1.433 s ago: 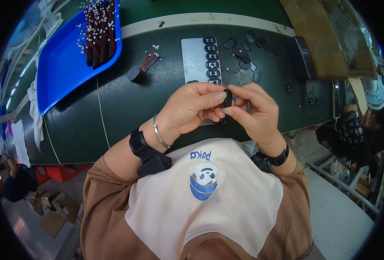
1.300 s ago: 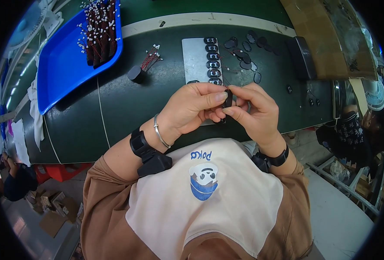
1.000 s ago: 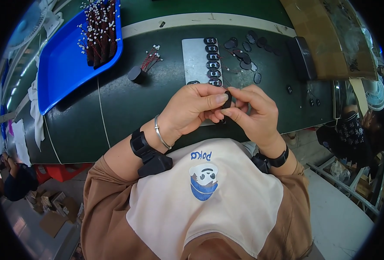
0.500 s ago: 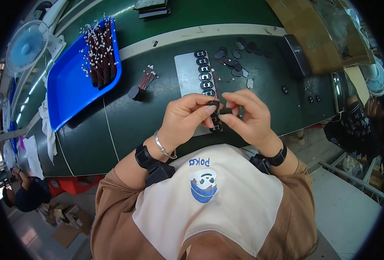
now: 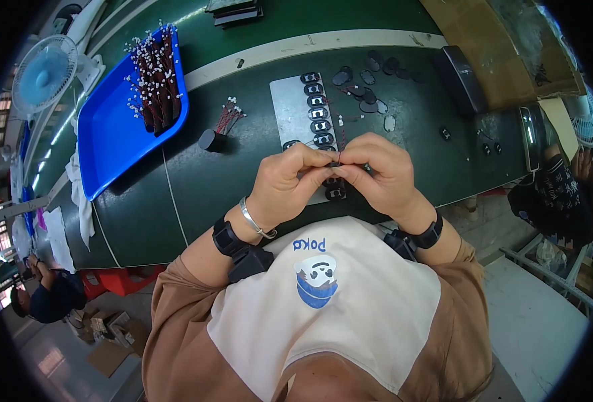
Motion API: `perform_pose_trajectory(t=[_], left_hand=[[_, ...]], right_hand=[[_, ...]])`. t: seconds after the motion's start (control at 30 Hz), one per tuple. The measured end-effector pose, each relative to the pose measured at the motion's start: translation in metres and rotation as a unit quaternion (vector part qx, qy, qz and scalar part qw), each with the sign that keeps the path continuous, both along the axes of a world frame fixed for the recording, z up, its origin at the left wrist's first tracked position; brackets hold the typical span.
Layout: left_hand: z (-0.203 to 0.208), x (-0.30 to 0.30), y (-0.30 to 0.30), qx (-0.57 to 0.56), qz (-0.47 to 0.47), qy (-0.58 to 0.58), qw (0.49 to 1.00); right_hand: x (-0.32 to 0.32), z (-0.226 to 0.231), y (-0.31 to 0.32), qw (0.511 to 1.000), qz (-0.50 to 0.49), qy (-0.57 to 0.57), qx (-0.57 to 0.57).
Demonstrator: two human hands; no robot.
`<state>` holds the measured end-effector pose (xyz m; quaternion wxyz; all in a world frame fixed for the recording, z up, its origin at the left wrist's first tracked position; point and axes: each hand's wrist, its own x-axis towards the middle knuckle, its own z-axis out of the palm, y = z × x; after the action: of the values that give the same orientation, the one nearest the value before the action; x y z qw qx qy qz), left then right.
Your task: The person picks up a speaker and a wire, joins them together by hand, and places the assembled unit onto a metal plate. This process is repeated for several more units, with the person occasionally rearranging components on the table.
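Observation:
My left hand (image 5: 284, 184) and my right hand (image 5: 381, 173) meet fingertip to fingertip over the near end of a silver plate (image 5: 286, 107). Thumbs and forefingers of both pinch a small black oval speaker (image 5: 335, 163), mostly hidden by the fingers. Thin red and black wires (image 5: 341, 137) rise from that spot along the plate's right edge. On the plate runs a column of similar oval speakers (image 5: 320, 125) with silver centres; the nearer ones are partly covered by my hands. One more lies at the plate's left side, beside my left forefinger.
Loose dark oval pieces (image 5: 368, 106) are scattered right of the plate. At left stand a blue tray (image 5: 102, 151) with bundled wires (image 5: 156, 87) and a black round bundle (image 5: 210, 141) with wires. A black case (image 5: 462, 80) and cardboard box (image 5: 504, 60) sit at right.
My right hand has moved left to my left hand, and its fingers have closed at the speaker. The oval piece, visible between my hands before, is now mostly covered.

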<state>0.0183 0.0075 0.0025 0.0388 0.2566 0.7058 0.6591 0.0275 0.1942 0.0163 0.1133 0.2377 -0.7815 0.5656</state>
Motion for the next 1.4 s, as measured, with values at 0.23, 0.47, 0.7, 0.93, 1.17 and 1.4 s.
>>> perform_pose_trajectory(t=[0.23,0.47,0.7,0.93,1.17,1.4], left_hand=[[0.007,0.0,-0.002,0.011,-0.046,-0.109,0.993],[0.013,0.002,0.0,0.095,-0.063,-0.226,0.967],[0.044,-0.008,-0.071,0.022,0.132,-0.209,0.969],[0.026,-0.034,-0.121,-0.1,0.26,-0.203,0.939],[0.027,-0.033,-0.12,-0.117,0.269,-0.211,0.932],[0.029,-0.004,-0.072,-0.078,0.244,-0.042,0.966]], right_hand=[[0.003,0.001,0.002,1.0,0.029,0.002,-0.013],[0.009,-0.011,0.002,0.986,0.046,-0.105,-0.122],[0.016,-0.009,0.022,0.992,0.013,-0.105,-0.071],[0.026,-0.038,0.053,0.984,-0.115,-0.124,-0.054],[0.027,-0.038,0.051,0.987,-0.132,-0.085,-0.017],[0.022,-0.037,0.049,0.988,-0.138,-0.066,-0.002]])
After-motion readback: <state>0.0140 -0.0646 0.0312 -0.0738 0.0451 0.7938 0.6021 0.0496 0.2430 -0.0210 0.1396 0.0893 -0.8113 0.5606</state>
